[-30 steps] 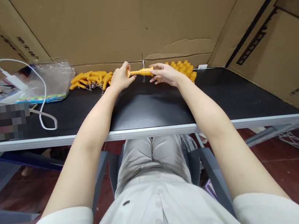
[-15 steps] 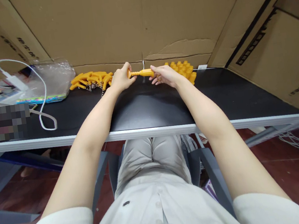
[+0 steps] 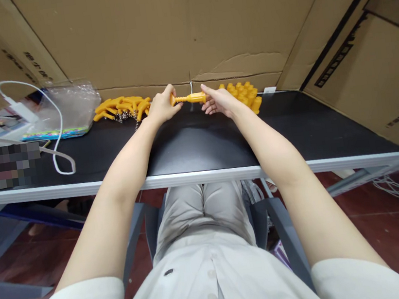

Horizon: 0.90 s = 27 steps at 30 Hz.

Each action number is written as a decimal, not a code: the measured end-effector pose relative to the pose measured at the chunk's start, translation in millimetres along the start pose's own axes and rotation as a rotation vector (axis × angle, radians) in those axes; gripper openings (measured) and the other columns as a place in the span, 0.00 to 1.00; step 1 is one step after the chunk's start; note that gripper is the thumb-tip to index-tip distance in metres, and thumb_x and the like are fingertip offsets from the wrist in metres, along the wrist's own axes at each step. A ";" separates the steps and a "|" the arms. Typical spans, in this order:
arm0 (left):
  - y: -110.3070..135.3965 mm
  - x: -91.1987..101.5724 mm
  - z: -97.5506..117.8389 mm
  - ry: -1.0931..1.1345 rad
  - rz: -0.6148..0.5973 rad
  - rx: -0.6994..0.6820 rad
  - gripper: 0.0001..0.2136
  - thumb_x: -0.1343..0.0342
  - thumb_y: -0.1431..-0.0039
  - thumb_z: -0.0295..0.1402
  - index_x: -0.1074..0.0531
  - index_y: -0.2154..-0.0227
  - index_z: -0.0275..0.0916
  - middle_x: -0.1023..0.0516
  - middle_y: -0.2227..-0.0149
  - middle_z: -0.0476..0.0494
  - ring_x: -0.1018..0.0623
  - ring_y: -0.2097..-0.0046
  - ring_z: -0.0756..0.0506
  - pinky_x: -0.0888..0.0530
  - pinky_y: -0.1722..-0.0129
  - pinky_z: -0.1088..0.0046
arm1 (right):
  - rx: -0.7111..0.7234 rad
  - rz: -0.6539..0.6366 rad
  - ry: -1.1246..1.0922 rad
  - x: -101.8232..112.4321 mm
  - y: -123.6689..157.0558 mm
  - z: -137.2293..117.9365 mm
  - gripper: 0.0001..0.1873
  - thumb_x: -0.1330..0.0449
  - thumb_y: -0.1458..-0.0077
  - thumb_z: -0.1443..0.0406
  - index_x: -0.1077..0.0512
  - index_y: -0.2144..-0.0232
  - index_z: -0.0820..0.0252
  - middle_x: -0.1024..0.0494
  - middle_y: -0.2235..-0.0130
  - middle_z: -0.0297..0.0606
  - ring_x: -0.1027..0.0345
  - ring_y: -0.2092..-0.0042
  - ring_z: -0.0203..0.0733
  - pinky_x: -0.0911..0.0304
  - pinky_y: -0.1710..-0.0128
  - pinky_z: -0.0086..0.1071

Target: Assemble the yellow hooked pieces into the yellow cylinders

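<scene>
My left hand (image 3: 161, 107) is closed round the handle end of a yellow-orange plastic screw (image 3: 181, 99), whose threaded shaft points right. Its grip on the handle hides most of that end. On the shaft's other end sits a yellow ribbed sleeve (image 3: 197, 98), pinched between the thumb and fingers of my right hand (image 3: 220, 100). Both pieces are in line, level above the black table. Beside my left hand lies a pile of yellow handled pieces (image 3: 120, 103) with small metal chains. Just past my right hand stands a cluster of yellow sleeves (image 3: 245, 93).
Cardboard walls (image 3: 183, 29) close off the back and sides of the black table (image 3: 199, 144). At the left are clear plastic bags (image 3: 69, 108), a white cable (image 3: 59, 119) and a white plug-like piece (image 3: 25, 112). A silver edge (image 3: 203, 175) runs along the front.
The sleeve has turned slightly and shifted a little to the right, and my right hand's fingers have shifted on it. My left hand stays nearly still.
</scene>
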<state>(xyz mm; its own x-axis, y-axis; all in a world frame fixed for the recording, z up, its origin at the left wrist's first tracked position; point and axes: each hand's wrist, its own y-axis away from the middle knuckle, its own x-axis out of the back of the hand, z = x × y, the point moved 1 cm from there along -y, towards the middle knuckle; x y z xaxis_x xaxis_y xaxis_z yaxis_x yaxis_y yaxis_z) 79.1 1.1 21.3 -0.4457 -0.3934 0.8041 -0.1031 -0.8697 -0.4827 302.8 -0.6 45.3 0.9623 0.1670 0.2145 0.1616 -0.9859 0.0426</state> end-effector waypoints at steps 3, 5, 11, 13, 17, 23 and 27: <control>-2.5 -4.2 -4.1 0.017 0.026 -0.017 0.18 0.34 0.35 0.35 0.27 0.44 0.43 0.16 0.56 0.38 0.15 0.48 0.29 0.23 0.44 0.55 | -0.021 0.022 0.017 -1.7 2.7 -1.9 0.32 0.39 0.30 0.37 0.25 0.67 0.58 0.24 0.79 0.36 0.33 0.80 0.32 0.37 0.81 0.21; -4.2 -6.8 -7.0 0.032 0.038 -0.033 0.18 0.34 0.36 0.34 0.27 0.45 0.42 0.16 0.56 0.39 0.15 0.48 0.29 0.23 0.44 0.56 | -0.028 0.036 0.033 -2.5 3.3 -2.4 0.34 0.39 0.31 0.34 0.25 0.67 0.59 0.24 0.80 0.36 0.34 0.81 0.31 0.38 0.81 0.22; -6.9 -10.6 -12.1 0.066 0.043 -0.063 0.17 0.33 0.36 0.34 0.28 0.47 0.43 0.16 0.56 0.40 0.16 0.48 0.30 0.23 0.45 0.57 | -0.043 0.058 0.081 -2.2 -3.5 1.3 0.40 0.40 0.38 0.27 0.23 0.65 0.58 0.25 0.80 0.37 0.33 0.81 0.34 0.40 0.83 0.25; -7.6 -11.4 -13.5 0.062 0.041 -0.066 0.16 0.33 0.35 0.34 0.28 0.47 0.43 0.16 0.56 0.40 0.15 0.48 0.30 0.23 0.46 0.58 | -0.048 0.048 0.100 -0.7 -4.2 1.4 0.42 0.42 0.38 0.26 0.22 0.63 0.58 0.23 0.79 0.38 0.31 0.80 0.36 0.39 0.82 0.26; -8.4 -12.0 -15.6 0.071 0.040 -0.060 0.16 0.33 0.33 0.33 0.30 0.47 0.42 0.15 0.57 0.41 0.16 0.50 0.33 0.24 0.46 0.58 | 0.004 -0.020 0.093 3.6 2.7 -3.8 0.37 0.38 0.34 0.31 0.21 0.58 0.59 0.16 0.70 0.38 0.23 0.75 0.36 0.36 0.78 0.25; -7.2 -8.3 -12.0 0.018 0.017 -0.026 0.18 0.33 0.34 0.35 0.29 0.45 0.44 0.15 0.53 0.37 0.16 0.49 0.29 0.23 0.47 0.55 | 0.128 -0.109 0.038 8.0 8.5 -6.6 0.10 0.25 0.33 0.62 0.22 0.58 0.59 0.14 0.62 0.35 0.20 0.70 0.33 0.33 0.73 0.22; -7.2 -7.8 -11.6 0.007 0.007 -0.039 0.18 0.34 0.33 0.36 0.29 0.43 0.44 0.15 0.52 0.36 0.16 0.49 0.29 0.23 0.47 0.55 | 0.124 -0.097 0.034 6.9 4.9 -4.8 0.13 0.29 0.29 0.57 0.23 0.62 0.60 0.17 0.70 0.35 0.25 0.74 0.32 0.35 0.77 0.21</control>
<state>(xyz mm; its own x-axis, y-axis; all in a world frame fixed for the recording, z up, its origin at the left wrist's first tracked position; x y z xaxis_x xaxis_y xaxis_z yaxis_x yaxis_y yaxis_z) 73.0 14.0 14.4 -0.4526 -0.3972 0.7984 -0.1344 -0.8547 -0.5014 309.2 -4.3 51.7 0.9332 0.2596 0.2486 0.2814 -0.9580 -0.0557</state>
